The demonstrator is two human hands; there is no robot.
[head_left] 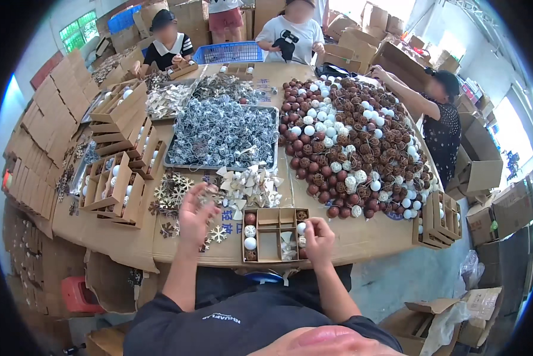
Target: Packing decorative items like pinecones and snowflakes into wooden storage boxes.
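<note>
From where I stand, the divided cardboard box is on the near edge of the table, right in front of the seated person; it is brown, shallow and open-topped, with thin walls parting it into narrow side columns and a wider middle; down its left column sit a dark red ball, a white openwork ball, a smooth white ball and a brown woven ball; the right column is filled too, with brown, white and dark red balls, partly shaded by the wall; in the middle, a pale petal-like piece lies in the lower right cell, while the lower left one shows bare cardboard

The right hand is at the box's right side, fingers curled together; I cannot tell whether they are clamped on the wall or a ball; the left hand is raised left of the box, its fingers closed round a blurred tan piece, above scattered wooden snowflakes; farther back stand a tray of silvery ornaments and a great heap of balls
</note>
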